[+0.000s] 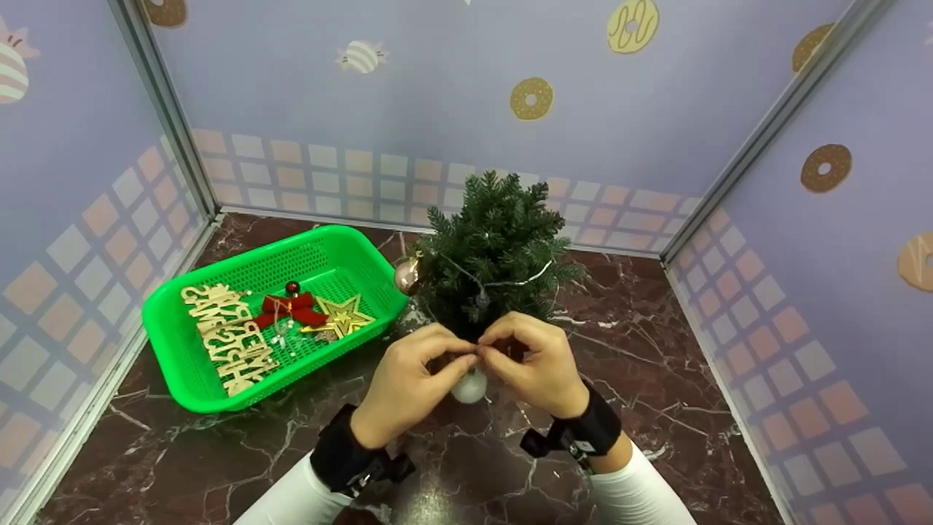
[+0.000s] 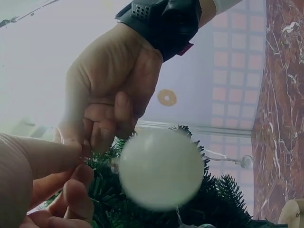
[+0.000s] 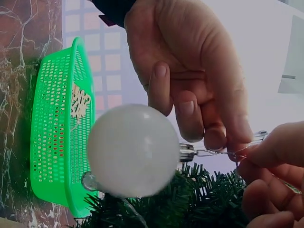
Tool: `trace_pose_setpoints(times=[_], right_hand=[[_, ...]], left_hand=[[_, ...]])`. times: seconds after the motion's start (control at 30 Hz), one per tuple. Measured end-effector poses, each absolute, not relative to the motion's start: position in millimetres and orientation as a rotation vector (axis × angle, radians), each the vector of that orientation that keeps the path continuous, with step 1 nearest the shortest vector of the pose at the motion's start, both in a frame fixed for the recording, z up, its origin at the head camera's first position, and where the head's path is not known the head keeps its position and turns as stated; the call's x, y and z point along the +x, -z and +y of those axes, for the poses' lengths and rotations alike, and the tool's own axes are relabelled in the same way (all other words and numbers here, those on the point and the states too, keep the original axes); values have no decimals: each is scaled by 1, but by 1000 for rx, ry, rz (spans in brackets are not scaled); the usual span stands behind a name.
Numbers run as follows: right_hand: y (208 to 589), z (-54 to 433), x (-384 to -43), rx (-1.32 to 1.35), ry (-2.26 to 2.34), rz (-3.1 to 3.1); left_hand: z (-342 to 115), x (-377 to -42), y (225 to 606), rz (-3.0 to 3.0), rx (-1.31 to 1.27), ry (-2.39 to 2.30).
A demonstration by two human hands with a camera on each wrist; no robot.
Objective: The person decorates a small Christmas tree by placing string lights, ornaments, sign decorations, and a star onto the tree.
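My left hand (image 1: 415, 372) and right hand (image 1: 538, 361) meet in front of a small green Christmas tree (image 1: 503, 233). A white ball ornament (image 1: 469, 388) hangs below the fingertips. In the right wrist view, a thin twisted silvery hanging loop (image 3: 213, 153) runs from its metal cap (image 3: 186, 152) to the fingers. Thumb and index finger of each hand pinch this loop, tips nearly together. Close up in the left wrist view, the white ball (image 2: 160, 168) overlaps the tree branches. The fingers hide the loop's far end.
A green plastic basket (image 1: 164, 332) at left holds wooden lettering (image 1: 227, 335), a red bow (image 1: 291, 310), gold stars (image 1: 346, 315) and a small dark red ball (image 1: 292, 287). A rose-gold ball (image 1: 407, 275) hangs on the tree's left, and a light string (image 1: 521, 281) crosses its branches. Patterned panels (image 1: 444, 80) enclose the marbled tabletop (image 1: 656, 379).
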State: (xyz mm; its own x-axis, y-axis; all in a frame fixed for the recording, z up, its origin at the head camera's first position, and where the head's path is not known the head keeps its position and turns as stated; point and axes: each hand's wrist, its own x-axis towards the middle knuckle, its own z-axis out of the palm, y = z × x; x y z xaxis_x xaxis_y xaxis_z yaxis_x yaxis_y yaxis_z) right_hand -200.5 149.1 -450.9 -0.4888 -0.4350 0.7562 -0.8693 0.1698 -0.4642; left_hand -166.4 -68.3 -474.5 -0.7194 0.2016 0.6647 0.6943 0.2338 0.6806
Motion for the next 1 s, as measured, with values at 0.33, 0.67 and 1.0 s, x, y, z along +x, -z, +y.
trace_pose_setpoints(times=[0.33, 0.67, 1.0], right_hand=[[451, 149, -200, 1239, -1242, -1997], [457, 146, -193, 1181, -869, -2054], [468, 144, -180, 1079, -947, -2148]], left_hand=[[-69, -171, 478, -2027, -821, 1550], [-72, -167, 480, -2033, -838, 1502], [-79, -160, 492, -2086, -792, 1498]])
